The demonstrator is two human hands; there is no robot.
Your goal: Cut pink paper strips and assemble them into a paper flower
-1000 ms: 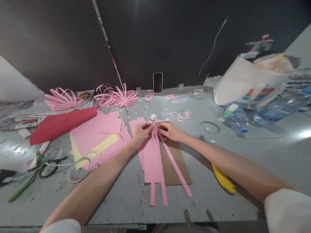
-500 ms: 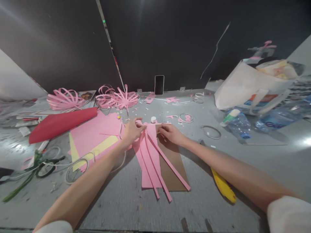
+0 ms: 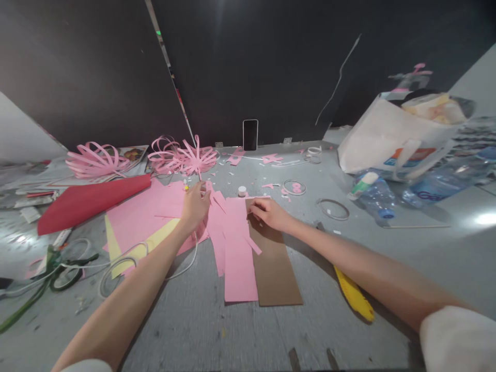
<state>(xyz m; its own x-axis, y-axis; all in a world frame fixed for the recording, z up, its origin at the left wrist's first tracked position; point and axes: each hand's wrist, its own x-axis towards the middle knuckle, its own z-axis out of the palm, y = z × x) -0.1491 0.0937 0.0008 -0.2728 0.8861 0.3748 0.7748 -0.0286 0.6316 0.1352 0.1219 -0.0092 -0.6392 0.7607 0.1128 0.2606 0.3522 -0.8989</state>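
Left hand (image 3: 196, 204) pinches pink strips (image 3: 217, 217); your right hand (image 3: 267, 212) presses pink sheet (image 3: 238, 258) on cardboard (image 3: 277, 268). Yellow knife (image 3: 354, 297) lies under your right forearm.

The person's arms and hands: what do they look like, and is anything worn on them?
Both forearms are bare up to above the elbow. The left hand and right hand wear no gloves, and no rings, watch or bracelet show. A white sleeve covers the right upper arm at the picture's lower right corner; a strip of the same white cloth shows on the left at the bottom edge.
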